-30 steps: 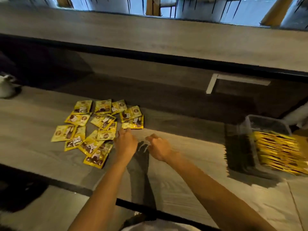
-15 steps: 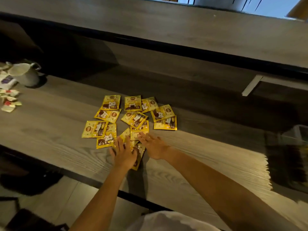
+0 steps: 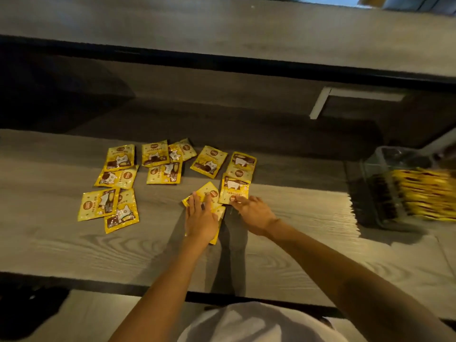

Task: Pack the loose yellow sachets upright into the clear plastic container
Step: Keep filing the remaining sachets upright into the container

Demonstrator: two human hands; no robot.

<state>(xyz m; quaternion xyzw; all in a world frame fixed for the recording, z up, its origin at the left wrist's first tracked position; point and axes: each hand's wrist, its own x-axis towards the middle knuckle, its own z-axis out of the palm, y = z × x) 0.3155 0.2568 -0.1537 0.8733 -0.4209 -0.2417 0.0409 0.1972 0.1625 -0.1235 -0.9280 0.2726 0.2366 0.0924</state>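
Gathering stage: the left hand point(image 3: 201, 219) presses spread fingers point(image 3: 194, 203) on overlapped sachets point(image 3: 208, 191), the right hand's point(image 3: 254, 214) straight fingers touch one sachet point(image 3: 234, 187); next comes pinching them up toward the container point(image 3: 377, 164).

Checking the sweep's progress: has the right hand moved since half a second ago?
Yes. The right hand has shifted rightward along the table, away from the leftmost sachet and toward the clear container.

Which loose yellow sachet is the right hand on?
The yellow foil sachet at the spread's right end, nearer of the two there: only its near edge is touched by the right hand.
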